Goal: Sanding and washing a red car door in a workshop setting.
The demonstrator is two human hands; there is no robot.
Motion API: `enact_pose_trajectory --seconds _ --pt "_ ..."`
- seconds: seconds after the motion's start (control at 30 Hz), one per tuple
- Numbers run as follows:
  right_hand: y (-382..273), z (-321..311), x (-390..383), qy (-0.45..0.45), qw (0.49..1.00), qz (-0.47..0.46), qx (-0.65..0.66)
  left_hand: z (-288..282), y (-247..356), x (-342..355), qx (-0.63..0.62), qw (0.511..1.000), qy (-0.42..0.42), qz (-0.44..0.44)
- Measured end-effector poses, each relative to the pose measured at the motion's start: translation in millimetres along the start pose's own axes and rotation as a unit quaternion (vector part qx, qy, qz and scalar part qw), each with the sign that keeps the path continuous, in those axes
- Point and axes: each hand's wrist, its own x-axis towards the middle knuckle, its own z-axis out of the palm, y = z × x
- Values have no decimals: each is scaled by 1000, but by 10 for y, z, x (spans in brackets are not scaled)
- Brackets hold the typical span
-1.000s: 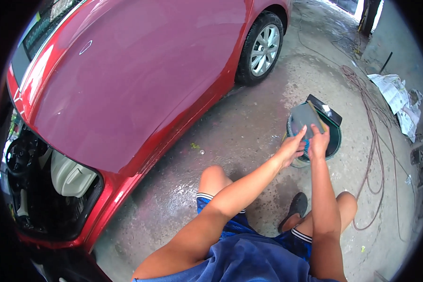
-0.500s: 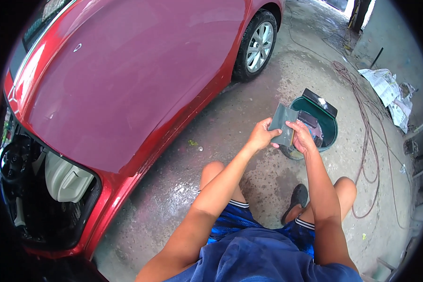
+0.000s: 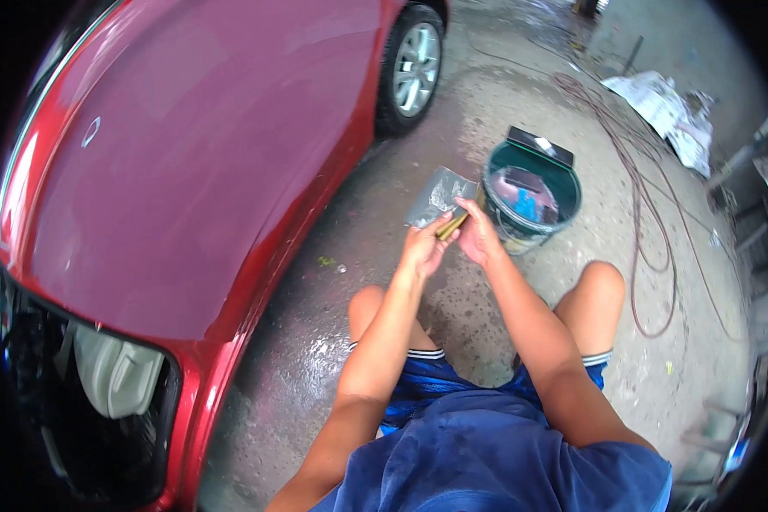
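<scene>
In front of me, beside the bucket, both hands hold a grey, wet-looking sheet of sandpaper [image 3: 438, 193]. My left hand [image 3: 420, 250] is closed on its near edge, where a narrow yellowish piece [image 3: 452, 226] shows; I cannot tell if that is the sheet's backing or a separate block. My right hand [image 3: 480, 237] meets the sheet from the right, fingers against its edge. Pale wet streaks mark the grey face. To the left stands a red car with a dull, matte-pinkish side panel [image 3: 205, 162].
A dark green bucket [image 3: 578, 200] holds cloudy water, a dark block and something blue; a black block [image 3: 540, 147] rests across its far rim. Looped hose [image 3: 636, 183] lies on the concrete at right, near crumpled paper sheets [image 3: 657, 102]. The car's wheel [image 3: 416, 70] is beyond.
The sandpaper and both hands have moved left and nearer, away from the bucket's opening. The sheet has tilted and its yellowish near edge now shows. The whole view has shifted too.
</scene>
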Motion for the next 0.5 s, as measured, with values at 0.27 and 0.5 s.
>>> enact_pose_trajectory --seconds 0.27,0.5 --pt "-244 9 380 146 975 -133 -106 76 -118 240 62 995 11 -74" --pt "-1640 -886 1054 186 643 -177 -721 696 2060 -743 471 789 68 389"
